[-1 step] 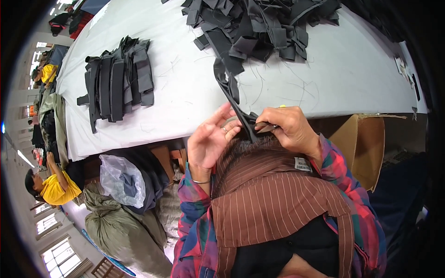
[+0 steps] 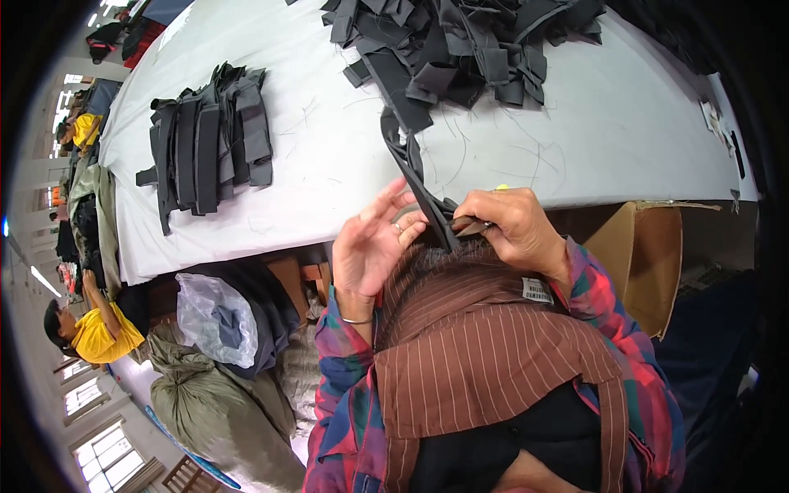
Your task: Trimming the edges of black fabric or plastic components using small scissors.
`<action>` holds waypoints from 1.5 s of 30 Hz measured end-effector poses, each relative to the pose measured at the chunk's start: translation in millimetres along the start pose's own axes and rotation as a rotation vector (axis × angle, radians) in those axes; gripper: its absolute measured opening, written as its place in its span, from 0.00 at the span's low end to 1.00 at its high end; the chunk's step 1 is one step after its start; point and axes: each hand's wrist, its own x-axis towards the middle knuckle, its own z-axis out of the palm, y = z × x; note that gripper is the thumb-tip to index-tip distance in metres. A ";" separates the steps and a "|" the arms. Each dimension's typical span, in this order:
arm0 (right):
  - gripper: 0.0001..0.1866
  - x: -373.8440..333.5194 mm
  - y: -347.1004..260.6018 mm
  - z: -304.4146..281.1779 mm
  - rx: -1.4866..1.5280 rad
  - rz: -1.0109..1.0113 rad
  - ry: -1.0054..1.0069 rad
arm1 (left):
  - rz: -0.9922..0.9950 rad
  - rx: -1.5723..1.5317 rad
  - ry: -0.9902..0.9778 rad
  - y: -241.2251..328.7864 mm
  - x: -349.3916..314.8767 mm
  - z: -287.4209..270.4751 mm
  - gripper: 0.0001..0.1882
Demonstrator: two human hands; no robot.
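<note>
My left hand (image 2: 362, 246) is turned palm up over my lap, fingers loosely curled, the fingertips against a dark strip of cloth (image 2: 431, 205). Whether they pinch it or only steady it, I cannot tell. My right hand (image 2: 518, 230) is closed, thumb and fingers pressed around a small dark object (image 2: 473, 223) right beside the strip; my knuckles hide too much of it to say what it is.

The strip lies between my two hands, just past the near edge of the white table (image 2: 320, 209). Its lower end hangs above my striped apron (image 2: 485, 378), and its upper part twists and loops back up toward the big loose heap of strips (image 2: 485, 49) on the tabletop. A neater pile of strips (image 2: 209, 148) lies to the left, and stray threads (image 2: 542, 156) are scattered over the white cover.

I judge the cloth to be light and soft, with a little body where it is folded, so it should bend and twist easily rather than stand straight. It looks matt, so I expect it not to slip much, and nothing about it seems fragile, though the edges probably fray. The best hold, I think, is a flat pinch close to the lower end, with my other fingers further up to keep the twist out.
</note>
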 end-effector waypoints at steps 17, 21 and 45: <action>0.10 -9.7 5.0 26.7 -0.279 -0.199 -0.034 | 0.113 0.230 0.366 -15.3 18.6 5.7 0.16; 0.10 -10.1 5.5 28.4 -0.275 -0.187 -0.033 | 0.114 0.221 0.363 -14.3 19.3 1.8 0.19; 0.13 -1.6 1.9 -6.6 0.085 0.234 0.160 | 0.620 0.625 0.307 -18.1 0.7 14.3 0.24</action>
